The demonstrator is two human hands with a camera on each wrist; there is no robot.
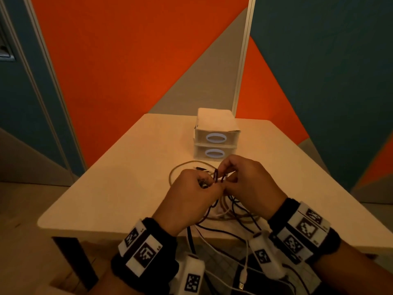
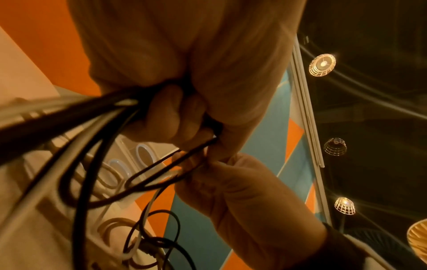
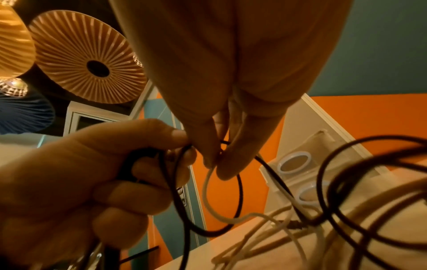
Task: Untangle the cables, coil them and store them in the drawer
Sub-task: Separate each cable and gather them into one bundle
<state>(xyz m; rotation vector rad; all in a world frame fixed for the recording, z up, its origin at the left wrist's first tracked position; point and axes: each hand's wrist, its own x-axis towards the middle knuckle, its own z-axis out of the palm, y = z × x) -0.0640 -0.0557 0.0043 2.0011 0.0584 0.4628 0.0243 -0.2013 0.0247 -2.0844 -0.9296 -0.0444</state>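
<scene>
A tangle of black, white and beige cables [image 1: 230, 211] lies on the pale table [image 1: 131, 167] and hangs over its near edge. Just above it, my left hand [image 1: 197, 194] grips a bundle of black cables [image 2: 69, 118] in its fist [image 2: 171, 113]. Touching it on the right, my right hand [image 1: 244, 182] pinches a white cable [image 3: 208, 197] between thumb and fingertips [image 3: 221, 164]. A black loop [image 3: 239, 199] passes by those fingertips. A small dark loop [image 1: 216, 175] stands up between the two hands. Behind them, the two-drawer unit [image 1: 215, 137] has both drawers closed.
A beige cable loop [image 1: 176, 171] lies on the table behind my left hand. White cables with a USB plug [image 1: 241, 285] dangle below the table's near edge. Orange, grey and teal wall panels [image 1: 127, 60] stand behind the table.
</scene>
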